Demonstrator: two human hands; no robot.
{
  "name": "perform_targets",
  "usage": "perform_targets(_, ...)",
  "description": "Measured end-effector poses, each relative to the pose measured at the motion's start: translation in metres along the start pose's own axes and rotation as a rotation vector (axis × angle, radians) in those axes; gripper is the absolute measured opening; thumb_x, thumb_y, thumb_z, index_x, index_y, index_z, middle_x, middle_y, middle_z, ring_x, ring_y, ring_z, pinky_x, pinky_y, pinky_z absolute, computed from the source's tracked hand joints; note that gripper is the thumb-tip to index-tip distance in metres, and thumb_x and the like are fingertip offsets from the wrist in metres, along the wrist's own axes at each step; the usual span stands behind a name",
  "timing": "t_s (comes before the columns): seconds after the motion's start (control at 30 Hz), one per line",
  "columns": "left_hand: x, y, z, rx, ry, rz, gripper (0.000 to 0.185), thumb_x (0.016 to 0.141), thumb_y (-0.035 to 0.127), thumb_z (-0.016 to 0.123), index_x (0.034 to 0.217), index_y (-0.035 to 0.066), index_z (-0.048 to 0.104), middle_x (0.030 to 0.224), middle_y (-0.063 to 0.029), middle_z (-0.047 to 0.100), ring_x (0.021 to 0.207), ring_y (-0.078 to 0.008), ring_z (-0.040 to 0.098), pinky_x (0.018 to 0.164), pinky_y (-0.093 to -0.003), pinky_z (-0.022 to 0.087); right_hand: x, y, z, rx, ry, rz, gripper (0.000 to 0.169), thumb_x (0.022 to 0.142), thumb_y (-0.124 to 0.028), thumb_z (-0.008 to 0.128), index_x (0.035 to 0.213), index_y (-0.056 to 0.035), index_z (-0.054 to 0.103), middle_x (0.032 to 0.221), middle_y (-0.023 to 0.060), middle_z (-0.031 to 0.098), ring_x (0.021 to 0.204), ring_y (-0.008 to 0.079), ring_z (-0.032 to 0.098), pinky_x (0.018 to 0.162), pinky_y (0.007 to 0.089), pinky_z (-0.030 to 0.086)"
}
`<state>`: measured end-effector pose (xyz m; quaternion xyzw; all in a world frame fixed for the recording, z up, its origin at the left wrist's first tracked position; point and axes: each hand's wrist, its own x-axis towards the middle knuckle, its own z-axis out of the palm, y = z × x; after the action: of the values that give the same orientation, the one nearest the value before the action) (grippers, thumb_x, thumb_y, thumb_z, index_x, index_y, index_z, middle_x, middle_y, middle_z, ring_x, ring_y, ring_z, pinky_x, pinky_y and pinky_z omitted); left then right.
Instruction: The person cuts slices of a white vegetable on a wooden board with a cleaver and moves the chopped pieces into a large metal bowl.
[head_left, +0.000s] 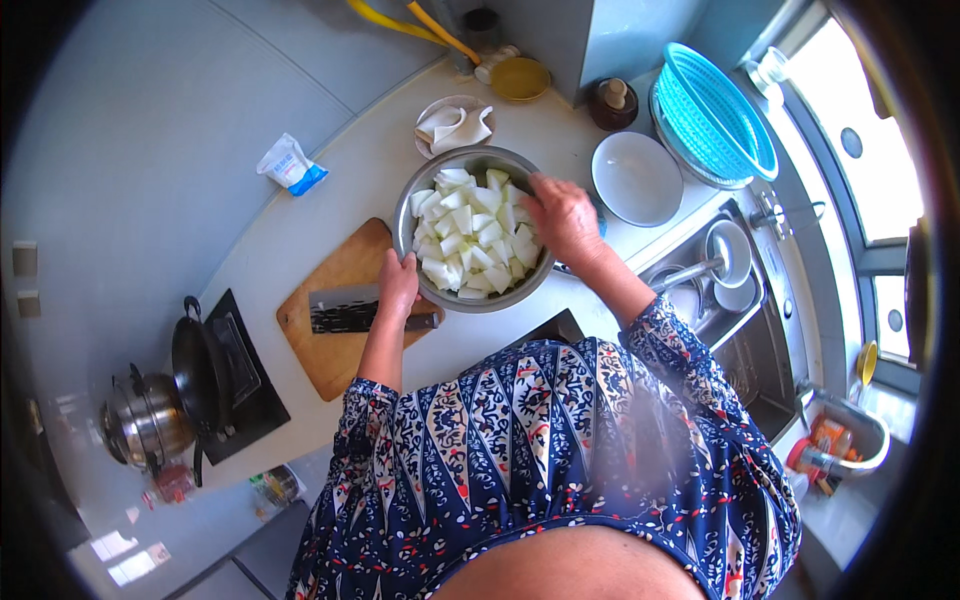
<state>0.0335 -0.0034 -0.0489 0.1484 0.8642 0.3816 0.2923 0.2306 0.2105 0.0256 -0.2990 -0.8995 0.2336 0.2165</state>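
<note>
A round metal bowl (480, 304) is full of cut chunks of pale gourd or melon (465, 232), white with greenish edges. My left hand (397, 281) grips its lower left rim, thumb on top. Across from it, my right hand (568, 217) holds the right rim with the fingers bent over the edge. Under my left wrist lies a cleaver (334, 311) with a broad blade and dark handle. The cleaver rests flat on a wooden cutting board (330, 364), which the bowl partly overlaps in view.
Behind the bowl sits a small dish (427, 146) with curved white pieces. A white bowl (637, 180), turquoise basket (720, 112) and dark jar (613, 112) stand at right. The sink (750, 360) holds a ladle (727, 255). A wok (199, 367) and steel pot (142, 420) are left.
</note>
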Motion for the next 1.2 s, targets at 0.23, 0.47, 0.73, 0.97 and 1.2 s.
perform_targets(0.23, 0.001, -0.005, 0.003, -0.206, 0.02, -0.038, 0.024, 0.1, 0.026, 0.051, 0.103, 0.002, 0.049, 0.077, -0.008, 0.058, 0.055, -0.0153, 0.055, 0.04, -0.0294, 0.043, 0.03, 0.056, 0.053, 0.114, -0.201, 0.475, 0.036, 0.091, -0.033, 0.062, 0.098, 0.0013, 0.064, 0.1, 0.0283, 0.066, 0.098, 0.0443, 0.063, 0.086, 0.0496, 0.05)
perform_targets(0.47, -0.014, -0.007, -0.028, -0.135, 0.069, 0.13, 0.033, 0.105, 0.035, 0.042, 0.101, 0.005, 0.054, 0.07, -0.0023, 0.057, 0.05, -0.0081, 0.049, 0.04, -0.0238, 0.04, -0.005, 0.034, 0.05, 0.279, 0.181, 0.493, 0.038, 0.096, -0.033, 0.06, 0.085, 0.0035, 0.059, 0.077, 0.0244, 0.061, 0.07, 0.0393, 0.058, 0.07, 0.0458, 0.048)
perform_targets(0.73, -0.049, 0.02, -0.065, -0.143, 0.215, 0.464, 0.028, 0.105, 0.025, 0.045, 0.093, 0.0, 0.051, 0.073, -0.0187, 0.054, 0.066, -0.0275, 0.052, 0.064, -0.0384, 0.046, -0.016, -0.021, -0.002, 0.232, 0.324, 0.423, 0.04, 0.102, -0.029, 0.053, 0.078, 0.0021, 0.05, 0.067, 0.0213, 0.047, 0.062, 0.0319, 0.041, 0.063, 0.0426, 0.042)
perform_targets(0.97, -0.016, -0.029, -0.052, -0.304, -0.015, 0.251, 0.032, 0.106, 0.035, 0.042, 0.091, 0.008, 0.053, 0.063, 0.0027, 0.051, 0.044, -0.0045, 0.044, 0.038, -0.0205, 0.034, -0.014, -0.021, 0.011, 0.171, 0.232, 0.507, 0.042, 0.101, -0.031, 0.054, 0.08, 0.0045, 0.054, 0.073, 0.0254, 0.055, 0.065, 0.0376, 0.044, 0.066, 0.0461, 0.043)
perform_targets(1.2, -0.064, 0.016, -0.114, -0.419, 0.032, 0.394, 0.032, 0.107, 0.029, 0.043, 0.091, 0.002, 0.052, 0.072, 0.0009, 0.047, 0.068, -0.0075, 0.042, 0.061, -0.0254, 0.039, -0.019, -0.083, -0.025, 0.367, 0.455, 0.378, 0.037, 0.102, -0.027, 0.056, 0.078, 0.0005, 0.051, 0.063, 0.0075, 0.046, 0.063, 0.0143, 0.037, 0.058, 0.0337, 0.039)
